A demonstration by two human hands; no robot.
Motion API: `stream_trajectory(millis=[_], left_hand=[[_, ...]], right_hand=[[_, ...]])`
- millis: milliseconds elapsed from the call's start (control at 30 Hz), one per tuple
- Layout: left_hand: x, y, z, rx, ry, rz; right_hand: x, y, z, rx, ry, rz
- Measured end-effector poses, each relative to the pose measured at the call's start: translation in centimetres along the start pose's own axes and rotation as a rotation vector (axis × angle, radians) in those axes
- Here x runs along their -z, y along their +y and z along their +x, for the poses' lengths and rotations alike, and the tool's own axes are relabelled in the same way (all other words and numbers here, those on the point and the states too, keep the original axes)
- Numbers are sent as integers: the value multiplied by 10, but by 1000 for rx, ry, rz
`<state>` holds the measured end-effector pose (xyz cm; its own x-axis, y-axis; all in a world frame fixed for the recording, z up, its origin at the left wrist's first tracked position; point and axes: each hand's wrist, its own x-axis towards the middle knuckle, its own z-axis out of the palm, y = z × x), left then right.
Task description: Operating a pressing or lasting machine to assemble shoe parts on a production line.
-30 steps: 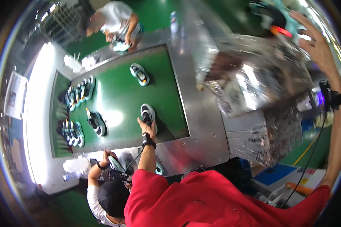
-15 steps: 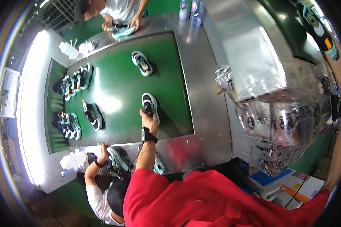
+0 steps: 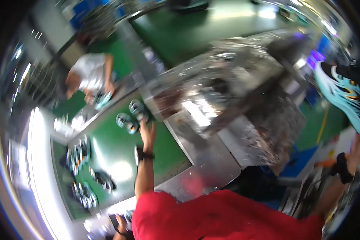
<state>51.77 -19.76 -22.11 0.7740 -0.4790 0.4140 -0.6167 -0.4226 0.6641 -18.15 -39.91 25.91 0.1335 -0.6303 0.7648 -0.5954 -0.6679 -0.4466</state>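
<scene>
Your right hand [image 3: 359, 150], at the view's edge, grips the lower end of a raised teal-and-black shoe [image 3: 340, 94]. Your left hand [image 3: 148, 135] is open, fingers spread, at a dark shoe [image 3: 136, 108] on the green tabletop [image 3: 164, 154]; contact cannot be determined. Beyond, a co-worker [image 3: 90, 71] handles a teal-soled shoe [image 3: 103, 101].

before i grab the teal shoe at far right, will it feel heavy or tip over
The teal shoe is probably light for its size, given its thick, foam-like sole. Its fabric-looking upper should give when squeezed. Set sole-down, that long base likely resists tipping.
</scene>
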Motion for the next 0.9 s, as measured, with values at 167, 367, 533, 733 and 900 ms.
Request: stream_trajectory(millis=[167,367,533,733,900], left_hand=[[53,295,-168,141,-1284,-846],[49,517,-267,-95,-1735,-1498],[62,619,-368,282,-1900,-1642],[76,674,-507,-449,-2001,-1192],[102,711,-646,-868,-2177,-927]], right_hand=[[34,18,-174,176,211,-959],[29,-60,-256,-552,539,652],[71,-65,-335,-651,646,633],[222,-74,-422,-733,662,431],[290,-44,-496,-931,975,70]])
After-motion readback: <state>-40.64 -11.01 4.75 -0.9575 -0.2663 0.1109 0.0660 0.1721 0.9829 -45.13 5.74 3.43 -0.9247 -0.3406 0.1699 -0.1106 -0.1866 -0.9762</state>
